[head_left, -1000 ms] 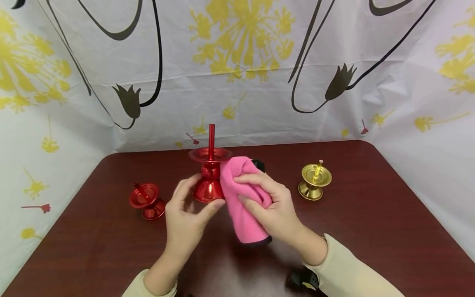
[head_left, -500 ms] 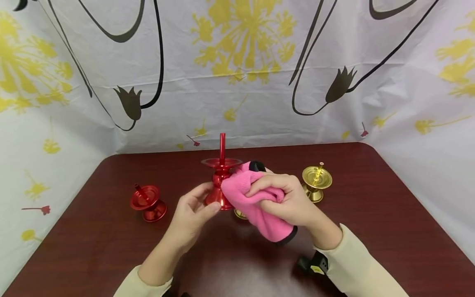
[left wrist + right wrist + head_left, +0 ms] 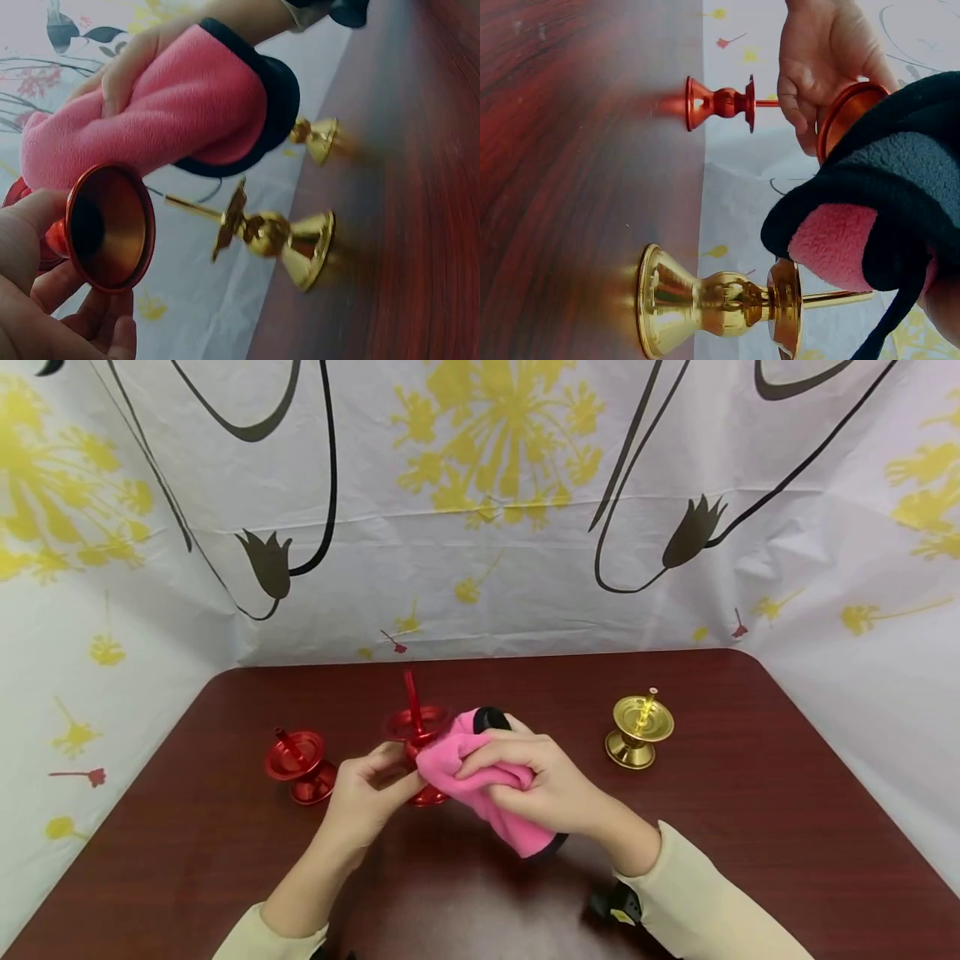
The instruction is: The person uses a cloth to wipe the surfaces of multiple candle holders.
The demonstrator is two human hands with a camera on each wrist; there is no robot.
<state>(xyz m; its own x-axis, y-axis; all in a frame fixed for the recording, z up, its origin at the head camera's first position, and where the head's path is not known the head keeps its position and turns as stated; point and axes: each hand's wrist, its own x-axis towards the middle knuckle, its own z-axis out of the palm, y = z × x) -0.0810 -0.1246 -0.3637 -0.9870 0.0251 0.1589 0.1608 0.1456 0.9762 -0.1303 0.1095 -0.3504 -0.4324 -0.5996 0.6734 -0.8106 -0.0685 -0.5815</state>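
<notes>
A shiny red candlestick [image 3: 417,721] with a dish and an upright spike is held off the table, leaning slightly left. Fingers and thumb of my left hand [image 3: 360,797] grip it low on its body. Its hollow base [image 3: 112,225] faces the camera in the left wrist view. My right hand [image 3: 547,777] grips a bunched pink cloth [image 3: 480,797] with black edging. The cloth lies against the candlestick's right side and covers part of it. In the right wrist view the cloth's grey-and-black folds [image 3: 907,165] hide most of the right hand.
A smaller red candlestick [image 3: 300,764] stands left on the dark red-brown table [image 3: 187,860]. To the right stands a gold candlestick [image 3: 636,731]. Another gold candlestick [image 3: 266,234] shows in the left wrist view, hidden by cloth in the head view. A patterned white sheet [image 3: 360,568] hangs behind.
The held red candlestick shifted right, then back left and lower, and now leans. My right hand and the cloth moved with it, the cloth now covering more of its middle.
</notes>
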